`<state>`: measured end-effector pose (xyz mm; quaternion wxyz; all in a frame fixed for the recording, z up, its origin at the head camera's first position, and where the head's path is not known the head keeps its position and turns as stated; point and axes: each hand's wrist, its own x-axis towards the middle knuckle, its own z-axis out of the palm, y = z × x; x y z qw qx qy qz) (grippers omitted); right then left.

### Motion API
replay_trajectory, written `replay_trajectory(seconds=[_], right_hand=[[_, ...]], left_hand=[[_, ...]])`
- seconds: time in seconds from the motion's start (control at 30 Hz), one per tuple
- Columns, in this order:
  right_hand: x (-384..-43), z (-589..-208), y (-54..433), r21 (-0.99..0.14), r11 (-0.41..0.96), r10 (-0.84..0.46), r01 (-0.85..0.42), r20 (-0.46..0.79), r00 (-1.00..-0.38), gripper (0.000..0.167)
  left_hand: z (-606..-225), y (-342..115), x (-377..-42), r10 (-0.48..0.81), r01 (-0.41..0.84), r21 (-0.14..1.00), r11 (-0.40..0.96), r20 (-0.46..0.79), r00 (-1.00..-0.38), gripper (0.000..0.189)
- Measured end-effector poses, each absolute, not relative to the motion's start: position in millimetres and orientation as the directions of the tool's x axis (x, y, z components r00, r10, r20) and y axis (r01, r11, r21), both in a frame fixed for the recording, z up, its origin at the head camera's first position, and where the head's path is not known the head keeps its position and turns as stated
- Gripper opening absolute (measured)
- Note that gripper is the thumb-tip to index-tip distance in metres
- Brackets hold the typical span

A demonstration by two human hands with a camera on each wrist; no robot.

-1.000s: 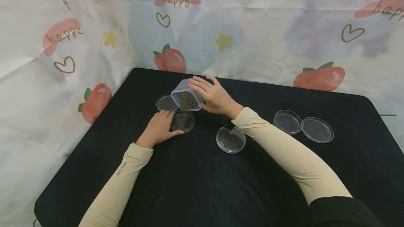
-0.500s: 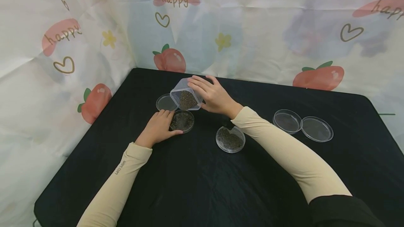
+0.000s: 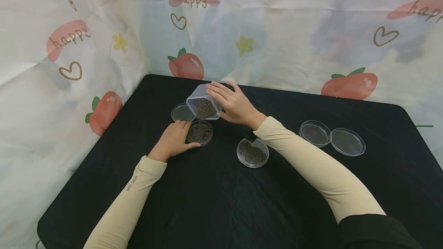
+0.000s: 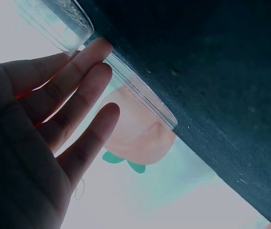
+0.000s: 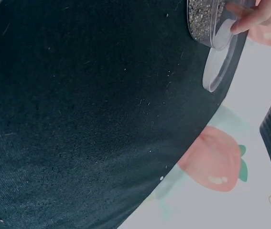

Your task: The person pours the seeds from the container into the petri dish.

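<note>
My right hand (image 3: pixel 237 105) grips a translucent plastic container (image 3: pixel 198 92), tipped on its side with its mouth facing me. Brown granules (image 3: pixel 205 109) lie against its lower wall. Just below the mouth is a clear petri dish (image 3: pixel 200 135) with a thin scatter of granules. My left hand (image 3: pixel 172 141) holds this dish at its left side, thumb at the front and fingers behind. In the left wrist view, the fingertips are by the rim of the granule-filled dish (image 4: pixel 73 21). A second clear round piece (image 3: pixel 180 113), perhaps the lid, lies behind it.
Another petri dish (image 3: pixel 252 155) with granules stands near the middle of the black-covered table (image 3: pixel 221 203). Two clear round dish pieces (image 3: pixel 315 133) lie side by side at the right, beyond my right forearm. A patterned curtain (image 3: pixel 277 30) borders the table's back and left.
Granules in the dish by my left hand look denser than a second ago. The container's mouth has risen very slightly. Both hands stay almost in place.
</note>
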<state>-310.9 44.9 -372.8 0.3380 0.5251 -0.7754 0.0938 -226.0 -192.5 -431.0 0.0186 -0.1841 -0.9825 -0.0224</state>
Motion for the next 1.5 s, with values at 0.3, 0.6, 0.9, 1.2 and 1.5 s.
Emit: replay_trajectory(seconds=[0.3,0.6,0.9,1.2,1.5], right_hand=[[-311.8,-373.8,45.5,0.212,0.432,-0.752,-0.877,0.621,-0.220,0.080],[-311.6,-375.8,46.0,0.209,0.439,-0.750,-0.874,0.621,-0.228,0.081],[-310.6,-378.5,44.8,0.213,0.441,-0.765,-0.872,0.597,-0.241,0.080],[-311.8,-380.5,45.1,0.218,0.443,-0.773,-0.869,0.584,-0.248,0.081],[-313.9,-382.3,44.4,0.219,0.445,-0.770,-0.869,0.589,-0.246,0.083]], left_hand=[[-433.0,-193.2,-225.8,0.365,0.368,0.034,0.929,0.060,-0.929,0.089],[-431.8,-191.2,-226.1,0.359,0.361,0.047,0.931,0.048,-0.932,0.089],[-428.7,-190.3,-224.4,0.358,0.360,0.063,0.931,0.042,-0.933,0.088],[-432.7,-191.6,-225.8,0.358,0.360,0.052,0.931,0.047,-0.932,0.089],[-432.4,-191.7,-225.9,0.353,0.355,0.062,0.933,0.038,-0.935,0.089]])
